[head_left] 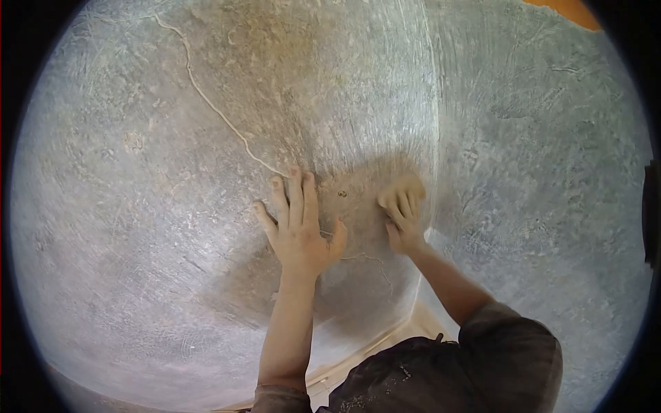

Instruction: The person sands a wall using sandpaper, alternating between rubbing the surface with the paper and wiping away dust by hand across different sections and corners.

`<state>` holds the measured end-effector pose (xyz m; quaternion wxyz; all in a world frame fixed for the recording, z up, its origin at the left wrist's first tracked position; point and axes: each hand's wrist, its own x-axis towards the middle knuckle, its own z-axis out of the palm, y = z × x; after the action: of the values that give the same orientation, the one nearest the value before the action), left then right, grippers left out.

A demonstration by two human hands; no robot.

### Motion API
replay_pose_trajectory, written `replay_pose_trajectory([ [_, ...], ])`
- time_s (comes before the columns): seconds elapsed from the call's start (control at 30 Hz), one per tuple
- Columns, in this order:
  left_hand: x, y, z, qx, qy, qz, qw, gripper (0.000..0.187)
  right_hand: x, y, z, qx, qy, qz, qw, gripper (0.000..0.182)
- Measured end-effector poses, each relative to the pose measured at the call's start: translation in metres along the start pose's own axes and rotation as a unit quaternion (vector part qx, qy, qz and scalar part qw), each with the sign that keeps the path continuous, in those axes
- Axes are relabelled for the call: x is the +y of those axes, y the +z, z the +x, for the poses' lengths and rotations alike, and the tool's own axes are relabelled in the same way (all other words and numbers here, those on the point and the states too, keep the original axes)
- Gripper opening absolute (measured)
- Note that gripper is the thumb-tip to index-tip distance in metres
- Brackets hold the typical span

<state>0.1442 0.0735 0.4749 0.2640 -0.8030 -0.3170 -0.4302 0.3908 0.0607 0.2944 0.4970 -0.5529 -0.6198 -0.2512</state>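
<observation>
My left hand (301, 230) lies flat against the grey, rough-plastered wall (124, 199), its fingers spread and pointing up. Its fingertips touch the lower end of a long pale crack line (220, 113) that winds down from the upper left. To the right, close to the wall corner, my right hand (404, 217) is closed and pressed towards the same wall. A pale tan, rounded edge shows at its fingers; blur hides what it is. Between the hands there is a small dark pit (342, 194) in the plaster. A thinner crack (372, 259) runs below them.
The corner edge (435, 124) runs vertically to the right of my right hand, where a second grey wall (537, 158) meets the first. An orange patch (568, 10) shows at the upper right. Low down, a pale ledge or skirting strip (385, 337) borders the wall.
</observation>
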Motion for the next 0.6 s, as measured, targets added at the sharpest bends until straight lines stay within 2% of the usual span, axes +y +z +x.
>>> replay_pose_trajectory([
  [0.03, 0.000, 0.004, -0.005, -0.002, 0.006, -0.015, 1.000, 0.081, 0.014, 0.004, -0.018, -0.026, 0.049, -0.008, 0.998, 0.056],
  [0.13, 0.000, 0.010, -0.010, 0.000, 0.008, -0.008, 1.000, 0.082, -0.008, -0.020, 0.051, 0.013, 0.027, -0.061, 0.998, 0.053],
  [0.17, 0.003, 0.011, -0.007, 0.000, 0.001, -0.002, 1.000, 0.082, -0.020, -0.040, 0.101, 0.056, -0.043, -0.042, 0.997, 0.052],
  [0.2, 0.007, 0.008, 0.001, 0.000, -0.008, 0.004, 1.000, 0.083, -0.034, -0.056, 0.149, 0.083, -0.075, 0.010, 0.994, 0.053],
  [0.27, 0.012, 0.004, 0.011, 0.008, -0.025, -0.001, 1.000, 0.083, -0.051, -0.072, 0.224, 0.156, -0.147, 0.008, 0.977, 0.054],
  [0.37, 0.003, 0.005, 0.017, 0.067, -0.031, -0.032, 0.997, 0.088, -0.070, -0.072, 0.249, 0.192, -0.129, -0.020, 0.973, 0.052],
  [0.43, 0.001, 0.000, 0.013, 0.038, -0.042, -0.020, 0.998, 0.089, -0.057, -0.050, 0.200, 0.180, -0.122, 0.036, 0.975, 0.049],
  [0.5, -0.005, -0.008, 0.008, 0.007, -0.049, 0.001, 0.999, 0.089, -0.029, -0.013, 0.092, 0.093, -0.056, -0.026, 0.994, 0.048],
  [0.57, -0.009, -0.016, 0.000, -0.027, -0.064, 0.030, 0.997, 0.089, 0.014, 0.036, -0.027, 0.079, -0.046, -0.032, 0.995, 0.055],
  [0.6, -0.010, -0.018, -0.001, -0.034, -0.067, 0.033, 0.997, 0.090, 0.013, 0.033, -0.021, 0.032, -0.008, -0.057, 0.998, 0.057],
])
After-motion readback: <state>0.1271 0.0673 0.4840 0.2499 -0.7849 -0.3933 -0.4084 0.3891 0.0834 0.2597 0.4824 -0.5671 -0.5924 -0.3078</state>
